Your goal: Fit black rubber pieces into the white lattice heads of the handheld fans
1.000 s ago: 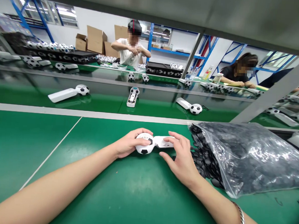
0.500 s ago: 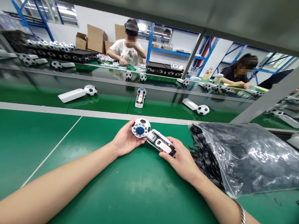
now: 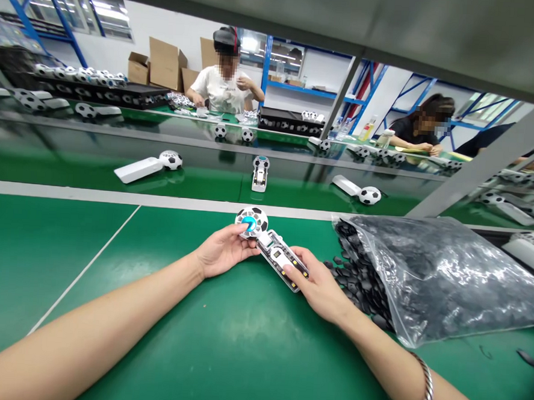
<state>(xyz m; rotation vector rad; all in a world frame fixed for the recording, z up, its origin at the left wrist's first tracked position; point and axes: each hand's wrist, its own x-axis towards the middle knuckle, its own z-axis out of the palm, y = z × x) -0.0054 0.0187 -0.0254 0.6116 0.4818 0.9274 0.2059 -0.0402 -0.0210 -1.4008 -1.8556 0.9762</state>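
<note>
Between my hands, above the green tabletop (image 3: 221, 354), is a device (image 3: 278, 256) with a football-patterned round head and a flat rectangular body. Its body faces up with dark and white inner parts and small yellow squares showing. My left hand (image 3: 227, 251) grips the round head, the thumb lying on its blue centre disc. Around the lower end of the body my right hand (image 3: 318, 284) is closed, thumb on top. To the right of that hand, loose black pieces (image 3: 364, 278) spill from a clear plastic bag (image 3: 452, 284).
Beyond a pale rail (image 3: 180, 205), similar football devices (image 3: 142, 169), (image 3: 260, 174) lie on a green belt. Two co-workers (image 3: 222, 85), (image 3: 418, 128) sit across. A slanted grey post (image 3: 477, 158) rises at right; a shelf (image 3: 305, 21) hangs overhead.
My left thumb has moved onto the blue disc. The device body has turned to point more toward me, and my right thumb has shifted on it. Devices on the belt have slid slightly right.
</note>
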